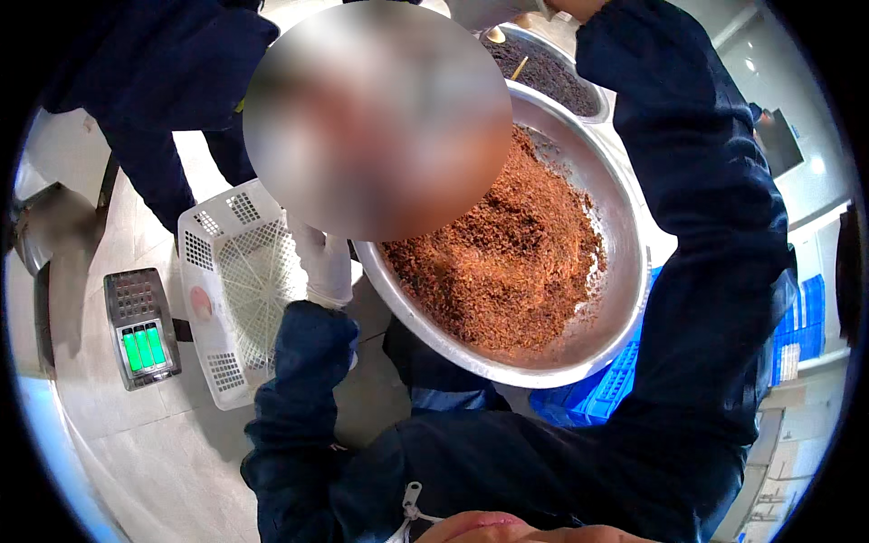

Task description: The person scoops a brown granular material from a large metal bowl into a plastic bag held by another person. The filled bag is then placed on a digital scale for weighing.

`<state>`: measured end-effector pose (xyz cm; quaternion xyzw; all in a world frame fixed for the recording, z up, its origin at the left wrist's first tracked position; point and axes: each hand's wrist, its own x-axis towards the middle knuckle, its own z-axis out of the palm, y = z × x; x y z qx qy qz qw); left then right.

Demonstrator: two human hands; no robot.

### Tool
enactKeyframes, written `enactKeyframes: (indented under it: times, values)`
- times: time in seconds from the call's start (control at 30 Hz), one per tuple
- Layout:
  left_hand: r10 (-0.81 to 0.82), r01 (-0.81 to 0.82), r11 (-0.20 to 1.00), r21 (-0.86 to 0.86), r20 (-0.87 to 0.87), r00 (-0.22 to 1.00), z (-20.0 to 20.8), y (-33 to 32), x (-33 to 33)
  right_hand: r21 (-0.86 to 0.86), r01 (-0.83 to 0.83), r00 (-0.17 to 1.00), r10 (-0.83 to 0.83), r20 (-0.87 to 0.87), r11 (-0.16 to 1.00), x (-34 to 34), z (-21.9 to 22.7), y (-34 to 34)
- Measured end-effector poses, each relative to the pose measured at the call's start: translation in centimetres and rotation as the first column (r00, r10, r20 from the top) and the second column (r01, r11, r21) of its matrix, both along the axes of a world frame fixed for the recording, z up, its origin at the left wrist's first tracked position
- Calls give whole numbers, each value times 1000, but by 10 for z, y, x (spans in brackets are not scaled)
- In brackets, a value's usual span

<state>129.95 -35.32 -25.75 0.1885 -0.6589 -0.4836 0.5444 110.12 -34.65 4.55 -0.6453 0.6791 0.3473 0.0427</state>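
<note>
My left hand (322, 264), in a white glove, is beside the right rim of a white plastic basket (201, 348). A blurred patch covers its fingers, so I cannot see what it holds. At the top edge, above a second metal basin (593, 107), is my right hand (498, 13), also white-gloved, with bare wrist showing; its fingers are largely cut off. Between my arms sits a wide metal basin (625, 271) heaped with reddish-brown crumbly material (507, 271). Dark loose material (552, 80) and a thin yellow stick (520, 68) are in the second basin.
A person in dark clothing (163, 63) stands at the upper left. A grey keypad device with a green lit display (143, 344) is left of the basket. Blue plastic crates (588, 389) stand under the large basin's lower right side. Tiled floor (208, 443) shows below.
</note>
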Motion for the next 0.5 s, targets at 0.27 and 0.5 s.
enactKeyframes:
  times: [0.27,0.5]
  values:
    - [48,6,981,-196,274,961,-15,62,-10,-379,511,778,-228,586,771,-141,-28,190]
    - [98,15,962,-273,395,914,-22,68,-22,-53,961,276,-912,302,273,-174,-143,363]
